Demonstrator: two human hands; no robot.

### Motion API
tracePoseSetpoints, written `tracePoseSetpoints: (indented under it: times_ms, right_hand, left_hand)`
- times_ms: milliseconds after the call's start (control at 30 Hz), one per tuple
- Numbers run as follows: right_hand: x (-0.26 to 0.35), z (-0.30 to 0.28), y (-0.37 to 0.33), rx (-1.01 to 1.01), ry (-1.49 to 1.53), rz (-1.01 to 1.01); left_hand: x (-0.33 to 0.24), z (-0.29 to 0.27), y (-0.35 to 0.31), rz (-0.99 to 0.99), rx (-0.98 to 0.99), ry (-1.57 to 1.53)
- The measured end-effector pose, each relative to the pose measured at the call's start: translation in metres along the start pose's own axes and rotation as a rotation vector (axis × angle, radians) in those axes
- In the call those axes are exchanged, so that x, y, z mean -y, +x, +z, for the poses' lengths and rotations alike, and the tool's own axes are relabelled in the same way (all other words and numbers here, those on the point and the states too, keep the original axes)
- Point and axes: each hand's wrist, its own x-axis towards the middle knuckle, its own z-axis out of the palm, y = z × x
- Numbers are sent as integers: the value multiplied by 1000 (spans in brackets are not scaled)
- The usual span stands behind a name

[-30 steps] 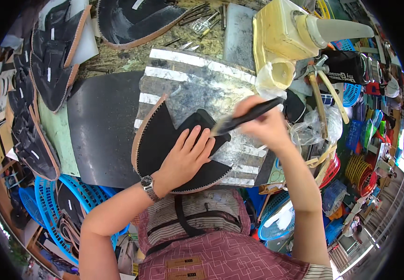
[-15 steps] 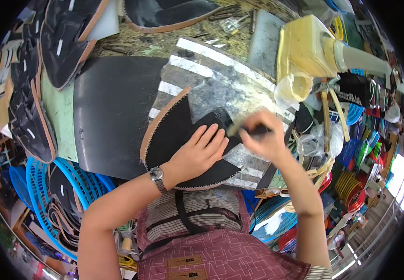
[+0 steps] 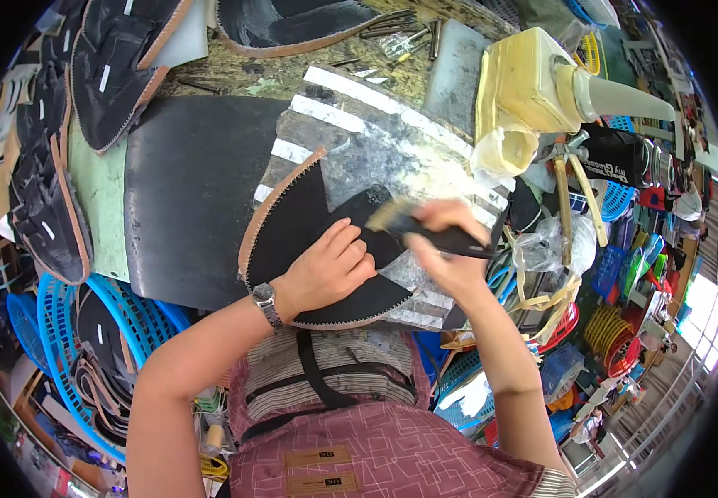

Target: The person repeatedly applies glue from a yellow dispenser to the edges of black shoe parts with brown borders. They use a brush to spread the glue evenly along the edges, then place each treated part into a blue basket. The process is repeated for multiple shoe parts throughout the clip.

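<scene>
A black shoe upper (image 3: 290, 222) with a brown, zigzag-stitched edge lies on the stained, white-striped sheet (image 3: 317, 116). My left hand (image 3: 331, 270), wearing a wristwatch, presses on the upper with its fingers bent and gripping at its middle. A brush (image 3: 450, 239) with a dark handle and pale bristles is in my right hand (image 3: 450, 264), blurred by motion. Its bristles (image 3: 388, 217) are over the upper's dark tongue-shaped part, beside my left fingertips. Whether they touch it is hard to tell.
A yellowed, glue-crusted container (image 3: 525, 79) with a small cup (image 3: 508, 151) stands at the back right. Several dark uppers (image 3: 110, 83) lie at the left and back. A black board (image 3: 201, 191) sits under the sheet. Blue baskets (image 3: 85, 357) flank the bench below.
The brush has swung left, its bristles now farther over the upper. My left fingers have drawn in from spread to bent. The whole view has shifted slightly.
</scene>
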Motion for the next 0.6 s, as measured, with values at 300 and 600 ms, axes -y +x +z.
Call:
tracePoseSetpoints:
  times_ms: [300, 600]
  right_hand:
    - [8, -76, -3, -295, 35, 240]
    - [-55, -132, 56, -473, -124, 408]
  left_hand:
    - [-13, -70, -45, -638, -112, 102]
    - [1, -75, -35, -1066, 143, -73]
